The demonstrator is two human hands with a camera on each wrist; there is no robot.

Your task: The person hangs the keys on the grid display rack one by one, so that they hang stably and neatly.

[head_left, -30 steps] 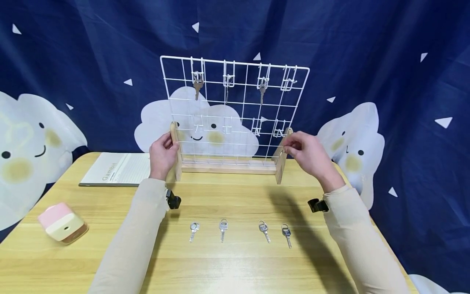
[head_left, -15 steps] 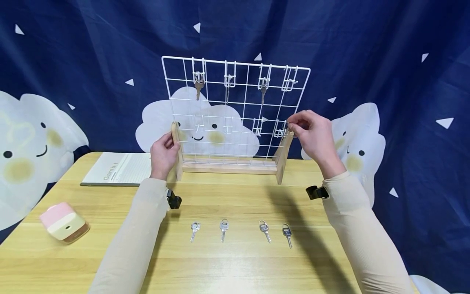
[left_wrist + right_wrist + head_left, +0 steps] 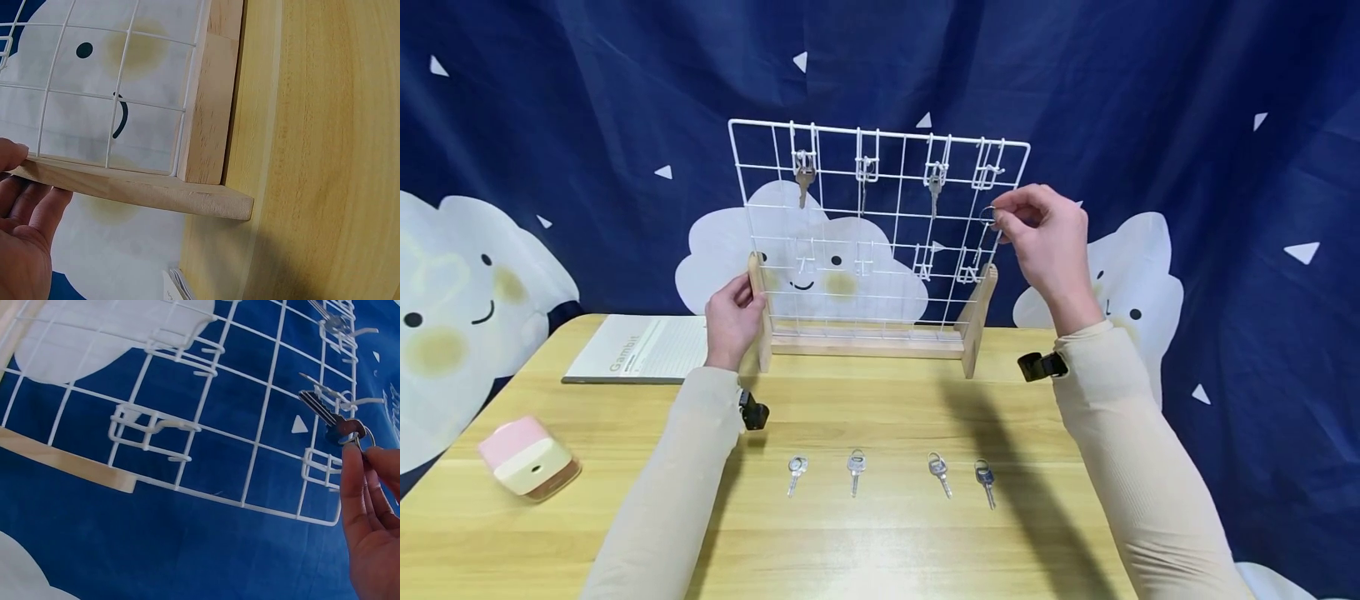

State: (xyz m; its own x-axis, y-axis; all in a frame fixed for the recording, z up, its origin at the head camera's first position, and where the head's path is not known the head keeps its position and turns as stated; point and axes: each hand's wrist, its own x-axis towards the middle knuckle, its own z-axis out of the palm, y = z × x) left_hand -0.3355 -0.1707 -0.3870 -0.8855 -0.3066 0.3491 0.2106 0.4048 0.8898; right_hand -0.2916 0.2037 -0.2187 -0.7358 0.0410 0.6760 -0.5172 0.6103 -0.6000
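Note:
My left hand [image 3: 730,323] grips the left wooden upright [image 3: 162,197] of a rack with a white wire grid [image 3: 880,132]. Thumb and fingers lie on opposite sides of the wood. At the grid's right edge, my right hand [image 3: 1051,242] pinches a key ring [image 3: 988,216]. The silver key [image 3: 342,429] on that ring shows in the right wrist view, close to the grid and below the top-right hook [image 3: 989,173]. Three keys hang from top-row hooks: a left key [image 3: 805,175], a middle key [image 3: 864,185] and a right key [image 3: 936,190].
Several silver keys lie in a row on the wooden table [image 3: 865,542], among them a leftmost key [image 3: 797,475] and a rightmost key [image 3: 986,482]. A notebook [image 3: 651,350] lies left of the rack. A pink and cream box [image 3: 531,458] stands nearer. Behind hangs a blue curtain [image 3: 625,92].
My right hand has risen from beside the right upright to just under the top row, bringing the key along. My left hand has stayed on the left upright.

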